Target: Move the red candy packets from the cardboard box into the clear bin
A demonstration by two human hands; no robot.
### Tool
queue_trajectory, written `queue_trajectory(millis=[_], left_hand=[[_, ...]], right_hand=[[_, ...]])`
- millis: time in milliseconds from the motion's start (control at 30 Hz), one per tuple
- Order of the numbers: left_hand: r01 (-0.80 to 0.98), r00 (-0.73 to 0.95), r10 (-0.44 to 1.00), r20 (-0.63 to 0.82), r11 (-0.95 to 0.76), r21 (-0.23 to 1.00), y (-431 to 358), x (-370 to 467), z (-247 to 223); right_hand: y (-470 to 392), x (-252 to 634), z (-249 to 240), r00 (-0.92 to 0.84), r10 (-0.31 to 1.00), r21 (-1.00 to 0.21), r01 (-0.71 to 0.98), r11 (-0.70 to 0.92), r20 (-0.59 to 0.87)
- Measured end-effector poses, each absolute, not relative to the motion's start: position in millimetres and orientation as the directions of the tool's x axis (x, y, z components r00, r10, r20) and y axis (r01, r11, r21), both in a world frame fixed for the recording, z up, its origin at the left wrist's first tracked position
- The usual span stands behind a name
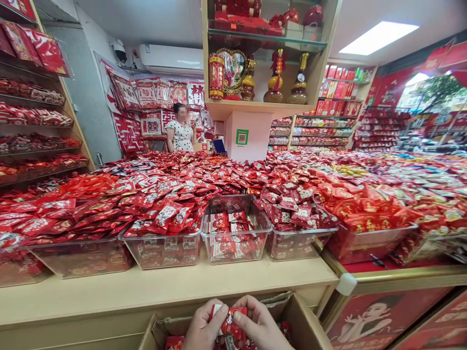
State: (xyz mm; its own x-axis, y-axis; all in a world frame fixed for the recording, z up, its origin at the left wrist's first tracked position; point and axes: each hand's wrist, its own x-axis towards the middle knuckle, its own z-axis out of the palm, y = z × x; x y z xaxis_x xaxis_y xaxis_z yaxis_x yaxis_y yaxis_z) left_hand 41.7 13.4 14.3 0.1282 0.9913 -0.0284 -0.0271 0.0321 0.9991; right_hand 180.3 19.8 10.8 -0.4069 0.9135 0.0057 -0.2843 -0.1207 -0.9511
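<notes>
- Pinching glossy red packets (230,322) between thumbs and fingers, the left hand (204,326) and right hand (260,324) meet below the central bin (229,203); the exact number held cannot be told.
- Stacked in rows, packets appear to fill the central bin only partway, while the neighbouring bins (162,253) on either side of it are heaped above their rims.
- More packets lie in an open carton (308,318) below the central bin, the amount hidden by the hands.
- Clear, rigid plastic forms the tapering bins; shiny, crinkled wrapping covers pillow-shaped packets; the carton is brown cardboard.
</notes>
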Motion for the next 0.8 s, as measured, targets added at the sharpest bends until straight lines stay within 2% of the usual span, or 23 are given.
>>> queue_trajectory(millis=[133,300,433,633,800], left_hand=[[-0.009,0.093,0.996,-0.011,0.011,1.0,10.8,42.9,19.2],[0.03,0.08,0.989,-0.127,0.125,0.992,10.4,42.2,21.7],[0.023,0.104,0.988,-0.114,0.113,0.993,11.8,40.1,19.1],[0.013,0.167,0.983,-0.08,0.079,0.997,10.8,39.7,18.7],[0.004,0.161,0.986,-0.039,0.039,0.999,11.7,38.7,21.0]], right_hand=[[19.1,181.8,21.1,-0.372,0.926,-0.935,-0.306,-0.179,-0.055],[18.8,188.8,28.2,-0.301,0.947,-0.922,-0.322,-0.214,-0.114],[21.1,191.5,23.8,-0.305,0.948,-0.915,-0.348,-0.202,-0.093],[24.6,190.0,18.6,-0.272,0.962,-0.948,-0.295,-0.121,-0.038],[25.0,188.8,18.7,-0.338,0.941,-0.953,-0.281,-0.117,-0.016]])
